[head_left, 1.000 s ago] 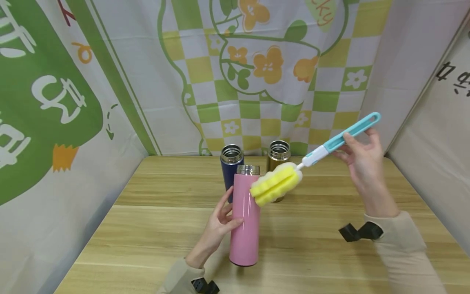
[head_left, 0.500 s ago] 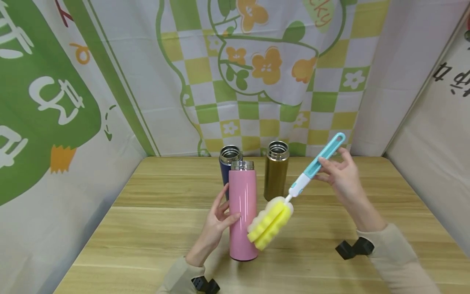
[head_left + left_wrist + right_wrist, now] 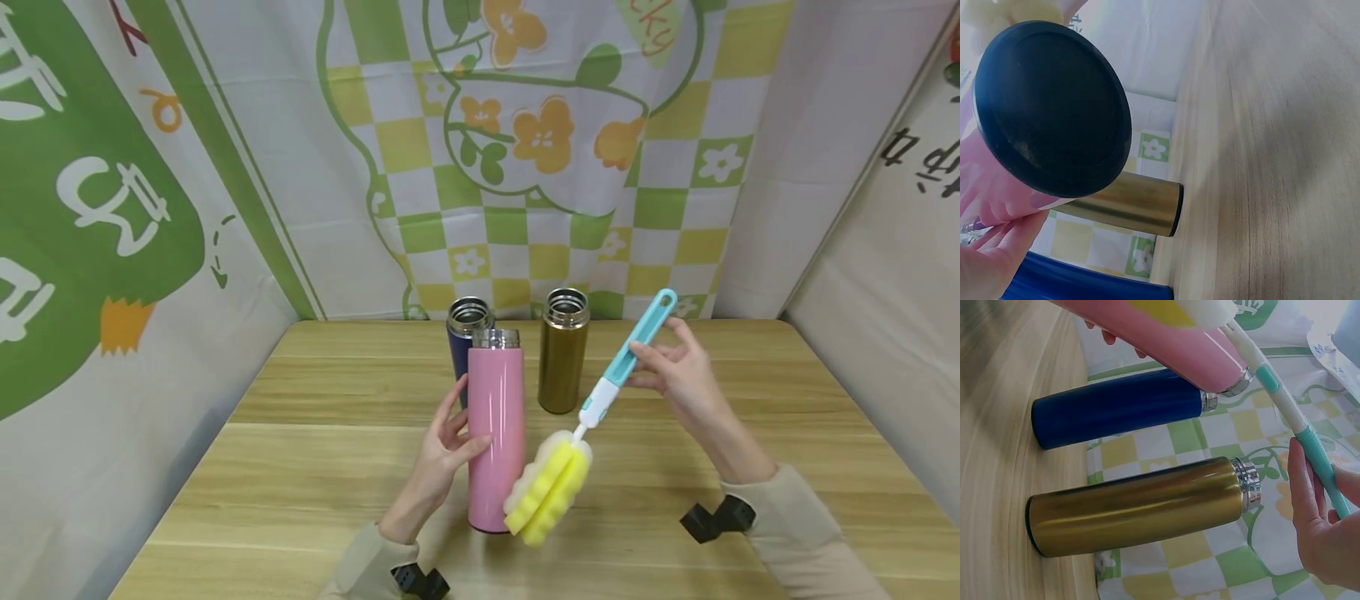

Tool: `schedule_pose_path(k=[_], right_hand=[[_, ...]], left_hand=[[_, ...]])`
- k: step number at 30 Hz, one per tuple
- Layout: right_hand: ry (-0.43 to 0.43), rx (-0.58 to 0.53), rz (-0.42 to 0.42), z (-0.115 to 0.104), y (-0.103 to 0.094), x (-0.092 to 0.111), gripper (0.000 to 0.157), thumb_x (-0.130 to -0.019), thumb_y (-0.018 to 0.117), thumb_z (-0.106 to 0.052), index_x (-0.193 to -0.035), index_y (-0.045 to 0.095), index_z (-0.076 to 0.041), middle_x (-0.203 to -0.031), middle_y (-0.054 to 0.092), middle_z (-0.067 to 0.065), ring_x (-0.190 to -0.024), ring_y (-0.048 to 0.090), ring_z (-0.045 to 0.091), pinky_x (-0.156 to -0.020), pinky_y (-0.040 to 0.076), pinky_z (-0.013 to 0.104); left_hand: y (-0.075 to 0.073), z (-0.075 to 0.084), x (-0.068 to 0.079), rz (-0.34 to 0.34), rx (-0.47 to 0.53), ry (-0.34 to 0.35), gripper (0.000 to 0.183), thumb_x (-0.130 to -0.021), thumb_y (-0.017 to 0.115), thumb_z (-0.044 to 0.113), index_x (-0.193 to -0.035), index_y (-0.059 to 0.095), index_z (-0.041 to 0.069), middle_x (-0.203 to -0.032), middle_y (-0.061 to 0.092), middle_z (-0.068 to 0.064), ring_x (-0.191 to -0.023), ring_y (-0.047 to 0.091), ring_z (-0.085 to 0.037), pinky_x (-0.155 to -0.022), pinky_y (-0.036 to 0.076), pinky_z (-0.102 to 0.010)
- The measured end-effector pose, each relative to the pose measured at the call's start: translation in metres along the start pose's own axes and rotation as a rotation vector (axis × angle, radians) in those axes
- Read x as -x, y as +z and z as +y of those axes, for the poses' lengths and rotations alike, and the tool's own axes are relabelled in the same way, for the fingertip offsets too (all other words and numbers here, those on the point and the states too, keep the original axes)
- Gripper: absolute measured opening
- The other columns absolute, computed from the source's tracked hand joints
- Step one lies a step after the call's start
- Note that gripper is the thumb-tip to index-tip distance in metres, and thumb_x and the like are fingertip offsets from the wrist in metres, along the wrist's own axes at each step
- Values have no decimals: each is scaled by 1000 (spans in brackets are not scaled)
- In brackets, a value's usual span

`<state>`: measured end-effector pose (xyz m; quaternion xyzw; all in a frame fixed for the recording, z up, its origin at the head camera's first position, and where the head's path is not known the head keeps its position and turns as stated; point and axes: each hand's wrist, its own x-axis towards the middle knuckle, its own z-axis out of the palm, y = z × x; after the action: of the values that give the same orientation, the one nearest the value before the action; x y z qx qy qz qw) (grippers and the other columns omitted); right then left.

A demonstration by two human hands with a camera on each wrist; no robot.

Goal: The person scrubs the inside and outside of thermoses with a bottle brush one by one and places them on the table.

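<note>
A pink thermos bottle (image 3: 497, 433) with a bare steel mouth is gripped by my left hand (image 3: 438, 467), thumb across its front. In the left wrist view its dark base (image 3: 1054, 109) faces the camera, lifted above the tabletop. My right hand (image 3: 678, 375) pinches the turquoise handle of a bottle brush (image 3: 597, 404), which slants down to the left. The brush's yellow and white sponge head (image 3: 551, 492) hangs lowest, overlapping the lower right side of the pink bottle in the head view. In the right wrist view, thumb and fingers of the right hand (image 3: 1329, 519) hold the handle.
Two more lidless bottles stand upright toward the back of the wooden table (image 3: 315, 467): a dark blue one (image 3: 459, 354), partly hidden behind the pink bottle, and a gold one (image 3: 561, 362) to its right. A patterned cloth (image 3: 510, 250) hangs behind the table.
My right hand has come left and down, tilting the brush steeper, so its sponge head dropped from the bottle's upper part to near its base. The pink bottle shifted slightly left.
</note>
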<state>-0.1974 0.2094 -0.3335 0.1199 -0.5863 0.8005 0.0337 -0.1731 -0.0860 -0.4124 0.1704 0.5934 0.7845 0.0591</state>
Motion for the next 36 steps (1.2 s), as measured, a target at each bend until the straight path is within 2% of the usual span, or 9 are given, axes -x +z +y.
schedule_pose_path(k=[9, 14, 24, 29, 36], right_hand=[[-57, -182, 79, -15, -4, -10, 33, -85, 51, 5, -112, 37, -10, -76, 65, 7, -65, 63, 17, -65, 51, 35], [-92, -278, 144, -26, -7, -14, 35, -83, 54, 4, -111, 36, -8, -78, 66, 10, -66, 64, 19, -66, 51, 35], [-160, -436, 220, -37, -11, -17, 38, -81, 57, 5, -112, 37, -6, -75, 64, 13, -65, 64, 23, -65, 51, 36], [-183, -482, 268, -40, -12, -17, 39, -80, 57, 6, -111, 37, -6, -76, 61, 13, -65, 63, 24, -66, 51, 38], [-213, -518, 328, -41, -13, -18, 38, -79, 59, 5, -109, 37, -6, -78, 58, 13, -65, 63, 24, -66, 51, 38]], left_hand=[[-1, 1, 1, -81, -10, 12, 82, -77, 65, 8, -142, 14, 13, -129, 35, -31, -105, 52, -29, -86, 41, -40], [-2, 0, 2, -118, -3, 16, 81, -78, 65, 8, -142, 14, 12, -127, 38, -30, -103, 53, -25, -85, 42, -38], [-2, 2, 4, -191, 81, -20, 77, -83, 56, 4, -143, 9, 15, -124, 43, -15, -103, 53, -19, -86, 42, -36], [0, 3, 5, -190, 105, -38, 77, -84, 52, 5, -143, 5, 17, -124, 43, -12, -105, 51, -18, -87, 41, -37], [5, 0, 2, -116, 88, -76, 93, -73, 71, 10, -142, 8, 22, -121, 48, -16, -100, 54, -21, -83, 43, -39]])
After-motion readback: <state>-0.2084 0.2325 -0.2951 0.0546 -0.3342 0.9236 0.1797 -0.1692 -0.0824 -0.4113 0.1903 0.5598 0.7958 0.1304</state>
